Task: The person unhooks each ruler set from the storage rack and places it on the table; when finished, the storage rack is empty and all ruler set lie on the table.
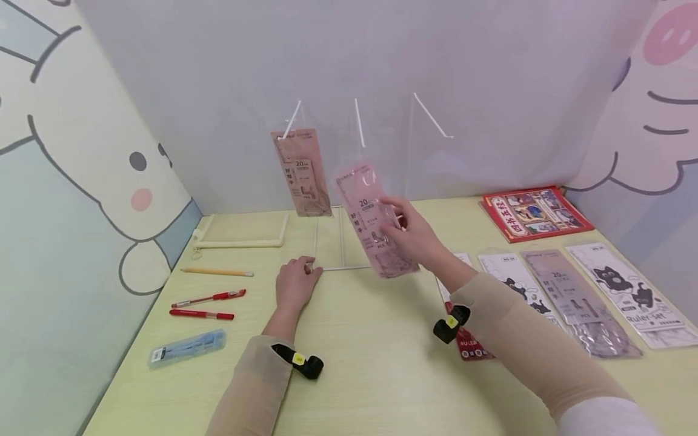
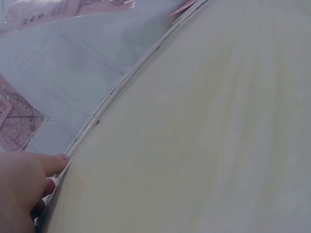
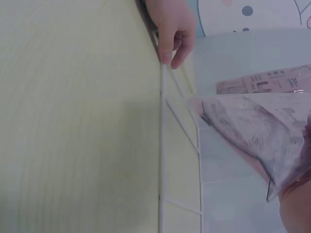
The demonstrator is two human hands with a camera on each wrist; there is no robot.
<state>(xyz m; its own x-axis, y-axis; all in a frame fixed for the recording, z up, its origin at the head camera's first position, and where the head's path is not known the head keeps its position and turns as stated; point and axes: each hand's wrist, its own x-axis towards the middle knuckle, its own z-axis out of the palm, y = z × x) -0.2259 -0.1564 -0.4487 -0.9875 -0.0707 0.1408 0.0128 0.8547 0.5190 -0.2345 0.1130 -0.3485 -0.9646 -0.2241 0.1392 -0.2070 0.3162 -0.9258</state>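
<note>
My right hand point(image 1: 414, 236) grips the right edge of a pink ruler set pack point(image 1: 366, 212), thumb in front, tilted below the middle white hook point(image 1: 360, 124). The pack's top end is near the hook tip; whether they touch I cannot tell. Another pink ruler set pack point(image 1: 299, 175) hangs on the left hook point(image 1: 292, 118). My left hand point(image 1: 294, 284) pinches the front left corner of the white wire display rack point(image 1: 343, 267) on the table. In the right wrist view, that rack's front bar point(image 3: 163, 145) runs from the left fingertips. The right hook point(image 1: 433, 115) carries nothing.
Right of the rack lie several ruler set packs point(image 1: 627, 290) and a red book point(image 1: 537, 212). On the left are a mesh pouch point(image 1: 240, 230), a pencil point(image 1: 218, 272), a red pen point(image 1: 202, 314), another red pen point(image 1: 209, 298) and a blue case point(image 1: 187, 349). Printed curtains surround the table.
</note>
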